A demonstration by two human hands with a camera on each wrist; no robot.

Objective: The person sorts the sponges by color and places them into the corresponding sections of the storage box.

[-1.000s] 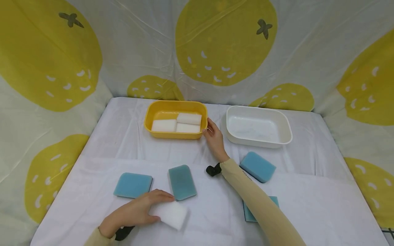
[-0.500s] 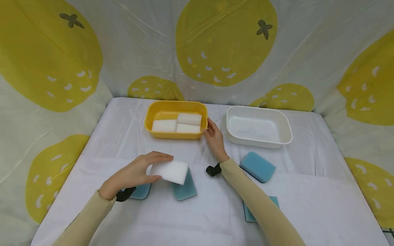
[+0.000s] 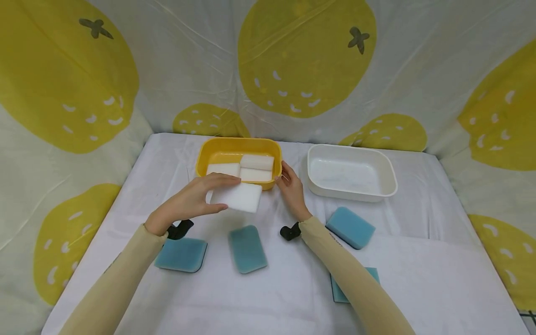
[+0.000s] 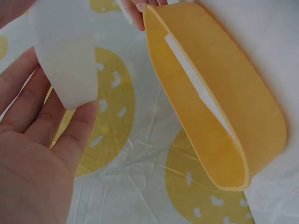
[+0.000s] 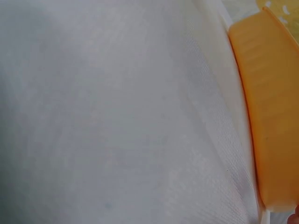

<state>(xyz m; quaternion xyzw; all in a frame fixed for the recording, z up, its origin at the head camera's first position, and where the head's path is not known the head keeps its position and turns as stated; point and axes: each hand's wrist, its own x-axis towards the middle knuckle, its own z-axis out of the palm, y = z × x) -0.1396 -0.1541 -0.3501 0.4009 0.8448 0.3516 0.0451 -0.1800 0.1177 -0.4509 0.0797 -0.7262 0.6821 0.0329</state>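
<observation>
My left hand point(image 3: 203, 197) pinches a white sponge block point(image 3: 238, 197) between thumb and fingers. The block is in the air just in front of the yellow bin point(image 3: 217, 184). In the left wrist view the hand point(image 4: 37, 140) holds the white block point(image 4: 67, 56) to the left of the bin point(image 4: 233, 79). Three white blocks point(image 3: 257, 162) lie inside the bin, one on top of another. At the bin's right end my right hand point(image 3: 292, 190) grips the rim. Only a fingertip of it shows at the right wrist view's lower right corner, near the bin's wall point(image 5: 271, 116).
A white bin point(image 3: 351, 191) stands to the right of the yellow one. Blue sponges lie on the white cloth: one at left point(image 3: 181, 254), one in the middle point(image 3: 248, 249), one at right point(image 3: 351, 227). Another sponge point(image 3: 338, 289) is partly under the right sleeve.
My left hand has lifted the white block from the cloth and carried it forward to the yellow bin's front edge. The right hand has stayed at the bin's right end.
</observation>
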